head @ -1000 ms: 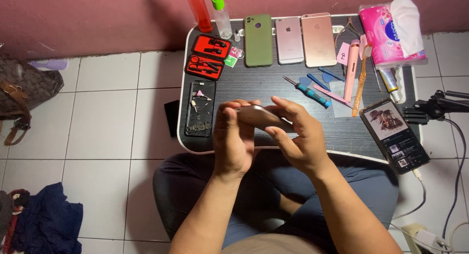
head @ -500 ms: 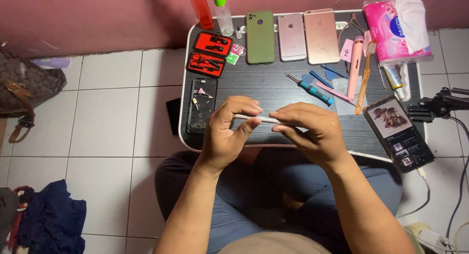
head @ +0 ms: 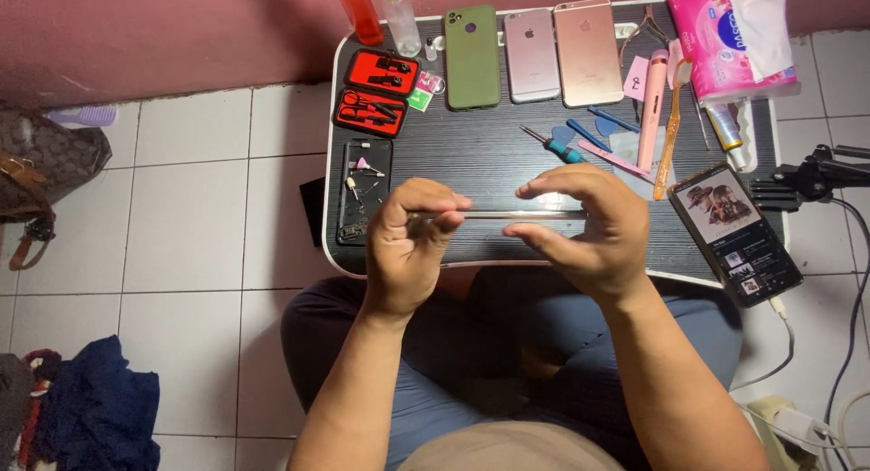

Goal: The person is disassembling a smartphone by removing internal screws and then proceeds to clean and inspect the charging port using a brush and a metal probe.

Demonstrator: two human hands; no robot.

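Pinching a thin phone [head: 507, 215] edge-on above the desk [head: 489, 154], our left hand [head: 410, 240] and right hand [head: 584, 226] clamp its ends, inspecting the edge; screwdriver [head: 550, 144] at twelve o'clock.

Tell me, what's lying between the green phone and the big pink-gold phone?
In the head view, a silver phone lies face down between the green phone and the pink-gold phone, all side by side on the black table.

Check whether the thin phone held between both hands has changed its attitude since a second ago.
Yes. The phone has turned from showing its broad face to lying edge-on, level over the black lap table, pinched between left hand and right hand.
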